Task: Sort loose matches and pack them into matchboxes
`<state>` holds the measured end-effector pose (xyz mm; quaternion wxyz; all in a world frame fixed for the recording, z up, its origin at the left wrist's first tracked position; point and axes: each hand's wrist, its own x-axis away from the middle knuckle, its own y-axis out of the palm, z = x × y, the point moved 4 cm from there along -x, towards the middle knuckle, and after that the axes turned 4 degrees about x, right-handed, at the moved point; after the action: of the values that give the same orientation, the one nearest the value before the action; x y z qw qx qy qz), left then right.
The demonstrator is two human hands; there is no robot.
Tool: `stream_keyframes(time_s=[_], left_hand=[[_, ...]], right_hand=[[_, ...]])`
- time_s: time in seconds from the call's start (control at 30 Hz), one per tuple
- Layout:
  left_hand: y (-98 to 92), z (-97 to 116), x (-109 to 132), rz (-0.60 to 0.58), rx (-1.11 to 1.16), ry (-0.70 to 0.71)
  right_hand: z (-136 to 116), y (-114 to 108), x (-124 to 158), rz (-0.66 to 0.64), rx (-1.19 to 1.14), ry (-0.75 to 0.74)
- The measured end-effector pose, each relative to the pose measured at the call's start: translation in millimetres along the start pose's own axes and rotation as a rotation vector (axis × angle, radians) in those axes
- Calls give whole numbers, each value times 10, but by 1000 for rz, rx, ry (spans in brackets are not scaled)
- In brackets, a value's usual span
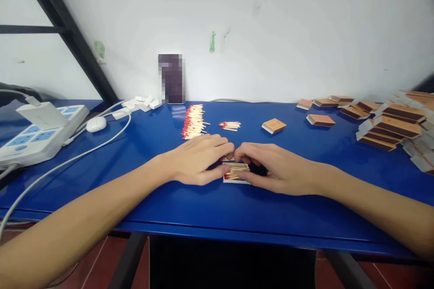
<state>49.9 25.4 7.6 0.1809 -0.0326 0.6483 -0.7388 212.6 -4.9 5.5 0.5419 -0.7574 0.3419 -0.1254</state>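
A small white matchbox tray (235, 181) lies near the table's front edge, filled with red-tipped matches (237, 171). My left hand (203, 159) curls around its left end, thumb on the match heads and fingers bent over the far side. At the right end, my right hand (281, 167) has its thumb on the matchsticks and its fingers curled behind. A few more matches show just beyond the tray, partly hidden under my fingers. Further back lie a small bunch of matches (230, 125) and a larger pile of matches (194, 122).
An orange matchbox (274, 125) lies beyond my right hand. Several matchbox sleeves (389, 126) are stacked at the right. White trays (144, 102), an earphone case (96, 124), cables and a power strip (40, 131) occupy the left. A phone (172, 79) leans on the wall.
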Motion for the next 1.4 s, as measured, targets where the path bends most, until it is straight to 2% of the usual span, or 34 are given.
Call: stream_keyframes(time_s=[0.23, 0.53, 1.03, 1.4], left_hand=[[-17, -8, -5, 0, 3, -14], [-39, 9, -3, -5, -29, -23], [-33, 16, -6, -11, -24, -31], [-11, -8, -15, -10, -3, -45]], right_hand=[[-14, 55, -24, 2, -10, -22], [31, -11, 21, -72, -75, -25], [29, 24, 15, -71, -40, -31], [42, 44, -8, -19, -45, -41]])
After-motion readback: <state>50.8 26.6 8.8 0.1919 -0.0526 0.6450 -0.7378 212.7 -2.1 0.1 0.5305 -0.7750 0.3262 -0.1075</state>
